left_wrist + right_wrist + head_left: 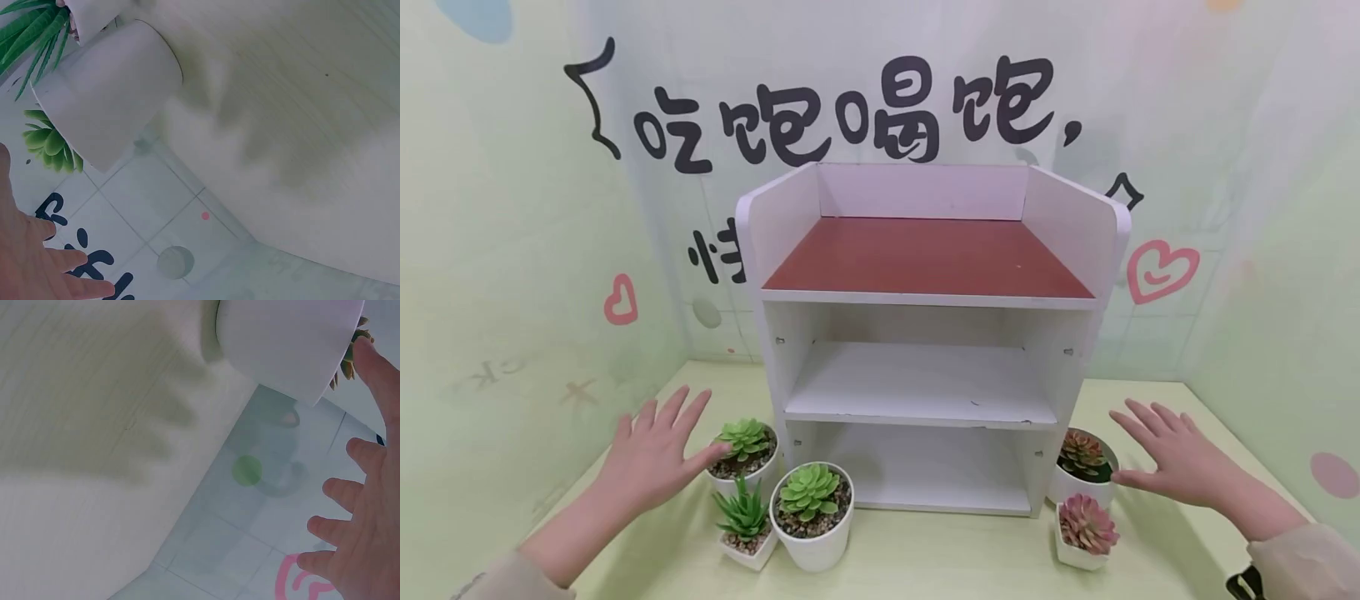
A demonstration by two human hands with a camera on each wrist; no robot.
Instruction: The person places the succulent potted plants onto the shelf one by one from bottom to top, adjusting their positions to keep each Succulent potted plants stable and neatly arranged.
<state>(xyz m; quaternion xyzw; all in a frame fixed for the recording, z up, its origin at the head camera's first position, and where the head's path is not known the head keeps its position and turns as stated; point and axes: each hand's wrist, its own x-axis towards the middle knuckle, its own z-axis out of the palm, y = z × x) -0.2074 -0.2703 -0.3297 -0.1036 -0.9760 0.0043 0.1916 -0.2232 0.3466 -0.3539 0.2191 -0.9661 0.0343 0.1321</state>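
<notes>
Head view: a white shelf unit (pixel 925 383) with a red-brown top panel (pixel 925 258) stands upright at the middle of the pale counter (pixel 940 558), between two groups of potted succulents. Left group, three units: a green rosette succulent (pixel 747 442) in a round white pot, at the far position beside the unit's left side; an aloe-like succulent (pixel 745 512) in a small angular white pot, nearer; and a light-green rosette succulent (pixel 810 500) in a second round white pot, just right of the aloe-like plant and in front of the unit's left near edge. Right group, two units: a red-and-green succulent (pixel 1082 458) in a round white pot at the unit's right side, and a pink succulent (pixel 1087 525) in an angular white pot on the near side of it. Left hand (pixel 651 462): grip spread, fingers extended, nothing held; the thumb tip overlaps the far left plant in the head view, while the left wrist view shows the fingers apart from the pots. Right hand (pixel 1180 454): grip spread, nothing held; the thumb points left, at the red-and-green succulent, and contact cannot be determined. Both forearms end in beige sleeves (pixel 1307 560). Far wall: black lettering (pixel 906 112) and a pink heart (pixel 1162 271), right of the unit.
</notes>
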